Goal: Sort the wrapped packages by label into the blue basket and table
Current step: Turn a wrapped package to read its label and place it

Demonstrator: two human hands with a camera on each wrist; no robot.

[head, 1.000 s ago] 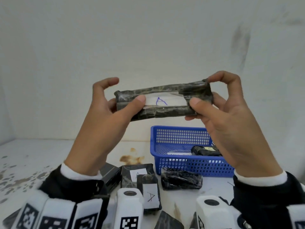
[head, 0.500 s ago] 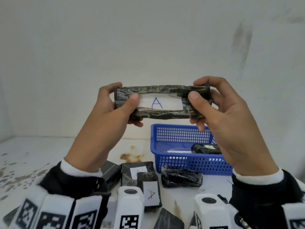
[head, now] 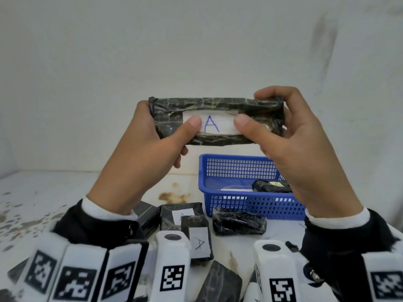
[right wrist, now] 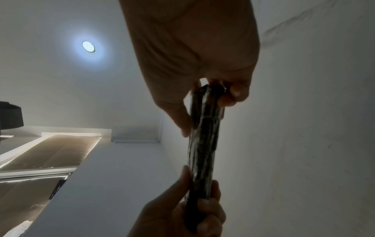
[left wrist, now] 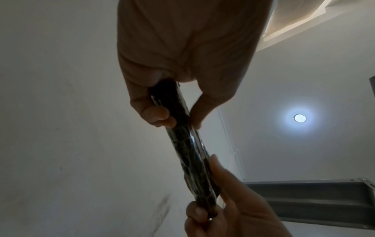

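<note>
Held package (head: pixel 216 122): long, flat, dark wrap, white label (head: pixel 212 124) facing the head camera, marked "A" in blue. It is level and raised above the worktop (head: pixel 54 192), in front of the white wall.

Left hand (head: pixel 148 149): curled round the package's left end, thumb pressed on the front at the label's left edge, fingers behind. The left wrist view shows the same grip (left wrist: pixel 162 102) on the package (left wrist: pixel 186 144) seen edge-on.

Right hand (head: pixel 290 153): curled round the right end, thumb on the label's right edge, index finger over the top edge, other fingers behind. The right wrist view confirms the pinch (right wrist: pixel 205 102) on the narrow edge of the package (right wrist: pixel 202 144).

Basket (head: pixel 239 205): blue, perforated, standing on the worktop below and behind the held package, partly hidden by the right hand. It contains one dark package (head: pixel 270 186) with a pale label, lettering too small to read, and a flat white-topped item (head: pixel 233 189) beside it.

Worktop, near edge:
- dark package (head: pixel 181 214) with a white label, letter partly hidden;
- a second dark package (head: pixel 199 243) overlapping it, labelled "A";
- a dark roll (head: pixel 238 224), no label showing, just in front of the basket;
- further dark packages partly hidden by the sleeves.
</note>
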